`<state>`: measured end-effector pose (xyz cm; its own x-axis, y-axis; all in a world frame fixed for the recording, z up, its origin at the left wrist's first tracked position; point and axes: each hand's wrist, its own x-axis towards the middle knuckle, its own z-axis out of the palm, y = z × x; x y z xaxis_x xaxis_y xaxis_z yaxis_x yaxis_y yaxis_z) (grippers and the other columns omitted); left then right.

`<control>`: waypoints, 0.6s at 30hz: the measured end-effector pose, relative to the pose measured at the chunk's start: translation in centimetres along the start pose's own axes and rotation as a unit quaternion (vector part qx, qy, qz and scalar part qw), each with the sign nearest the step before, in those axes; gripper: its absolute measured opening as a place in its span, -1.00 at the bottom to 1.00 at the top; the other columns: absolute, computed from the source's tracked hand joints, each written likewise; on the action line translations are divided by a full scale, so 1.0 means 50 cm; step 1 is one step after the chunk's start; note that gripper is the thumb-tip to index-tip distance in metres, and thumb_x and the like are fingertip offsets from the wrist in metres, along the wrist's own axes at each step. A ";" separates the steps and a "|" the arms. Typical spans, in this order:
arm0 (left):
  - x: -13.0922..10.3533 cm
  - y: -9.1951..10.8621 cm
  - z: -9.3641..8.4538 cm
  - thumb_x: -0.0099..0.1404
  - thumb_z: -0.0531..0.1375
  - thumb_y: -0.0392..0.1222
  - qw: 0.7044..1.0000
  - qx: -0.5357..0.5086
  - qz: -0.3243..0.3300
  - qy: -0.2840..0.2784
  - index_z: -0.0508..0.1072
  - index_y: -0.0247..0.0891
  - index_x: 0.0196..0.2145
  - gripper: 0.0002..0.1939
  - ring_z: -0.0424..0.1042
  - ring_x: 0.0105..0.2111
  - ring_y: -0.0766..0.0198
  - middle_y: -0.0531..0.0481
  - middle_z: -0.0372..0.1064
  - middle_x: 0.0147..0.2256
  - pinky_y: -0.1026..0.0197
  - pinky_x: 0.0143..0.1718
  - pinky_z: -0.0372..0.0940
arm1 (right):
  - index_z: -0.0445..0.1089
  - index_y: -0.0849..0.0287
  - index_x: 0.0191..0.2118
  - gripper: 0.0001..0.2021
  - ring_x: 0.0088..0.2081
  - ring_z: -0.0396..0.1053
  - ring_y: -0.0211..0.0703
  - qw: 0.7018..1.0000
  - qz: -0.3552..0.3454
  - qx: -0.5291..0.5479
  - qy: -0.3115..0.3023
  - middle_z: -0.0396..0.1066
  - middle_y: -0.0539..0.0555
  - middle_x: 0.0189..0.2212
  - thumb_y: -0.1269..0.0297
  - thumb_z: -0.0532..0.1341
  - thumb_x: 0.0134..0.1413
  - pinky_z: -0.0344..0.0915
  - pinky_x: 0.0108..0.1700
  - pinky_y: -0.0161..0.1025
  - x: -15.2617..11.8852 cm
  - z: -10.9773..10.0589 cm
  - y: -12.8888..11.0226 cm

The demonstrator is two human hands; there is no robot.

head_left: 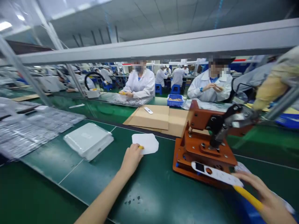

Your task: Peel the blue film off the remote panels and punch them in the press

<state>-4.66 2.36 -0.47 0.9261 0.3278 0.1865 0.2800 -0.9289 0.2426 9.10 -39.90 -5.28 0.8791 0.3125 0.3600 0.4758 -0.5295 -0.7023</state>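
Observation:
My left hand (pixel 131 158) reaches forward over the green belt and its fingertips rest on a flat white sheet (pixel 146 143), with a yellow fingertip cover showing. My right hand (pixel 268 196) is at the lower right, wearing a yellow finger cover, and its fingers touch the end of a long white remote-control shell (pixel 216 173) lying across the front of an orange-brown press jig (pixel 203 149). The jig's black lever handle (pixel 224 124) stands raised to the right.
A white plastic-wrapped box (pixel 88 140) lies left of my left hand. Cardboard sheets (pixel 158 118) with a small white remote lie behind. Silver bagged parts (pixel 35 127) cover the left. Workers in white coats sit across the line; a blue bin (pixel 175 100) stands near them.

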 end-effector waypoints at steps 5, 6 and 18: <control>0.022 0.000 0.003 0.23 0.07 -0.39 0.997 0.056 0.044 -0.009 0.35 -0.26 -0.07 -0.69 0.28 -0.07 0.03 -0.20 0.30 -0.06 0.03 -0.09 0.21 | 0.44 0.13 -0.18 -0.56 0.04 0.31 0.13 1.000 0.008 -0.008 -0.019 0.34 0.19 -0.01 -0.12 0.20 -0.07 0.30 0.02 -0.01 0.046 0.015 0.010; 0.022 0.002 0.002 0.23 0.06 -0.39 0.997 0.058 0.047 -0.012 0.34 -0.27 -0.07 -0.70 0.28 -0.08 0.03 -0.20 0.31 -0.07 0.04 -0.09 0.22 | 0.43 0.13 -0.18 -0.57 0.02 0.33 0.12 1.000 0.005 -0.009 -0.028 0.34 0.19 -0.01 -0.10 0.22 -0.07 0.32 0.00 -0.02 0.056 0.019 0.005; 0.050 0.010 -0.013 0.11 0.13 -0.46 0.996 0.076 0.041 -0.033 0.39 -0.27 -0.26 -0.76 0.32 -0.16 -0.02 -0.18 0.36 -0.20 0.06 -0.19 0.19 | 0.45 0.13 -0.14 -0.52 -0.03 0.37 0.16 0.998 0.001 -0.027 -0.049 0.38 0.21 -0.02 -0.12 0.21 -0.09 0.41 -0.14 -0.08 0.085 0.037 -0.019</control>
<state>-2.37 2.85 0.73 0.9609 0.2418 0.1348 0.2326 -0.9692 0.0807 12.33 -36.62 -4.19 0.8745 0.3854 0.2946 0.4768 -0.5713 -0.6680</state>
